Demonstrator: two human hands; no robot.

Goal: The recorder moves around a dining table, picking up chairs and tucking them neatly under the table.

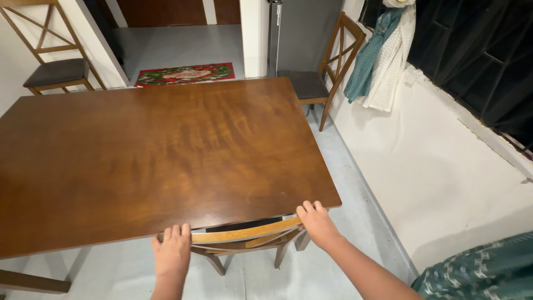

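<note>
A wooden chair (244, 233) with a dark seat is tucked under the near edge of a large brown wooden table (155, 144). My left hand (172, 250) grips the left end of the chair's curved top rail. My right hand (315, 222) grips the rail's right end, close to the table's near right corner. The chair's seat is mostly hidden beneath the tabletop.
Two more wooden chairs stand at the far left (53, 66) and far right (327, 66). A red and green doormat (185, 73) lies past the table. Teal and white cloths (383, 55) hang by the right wall. A green patterned fabric (483, 272) shows at bottom right.
</note>
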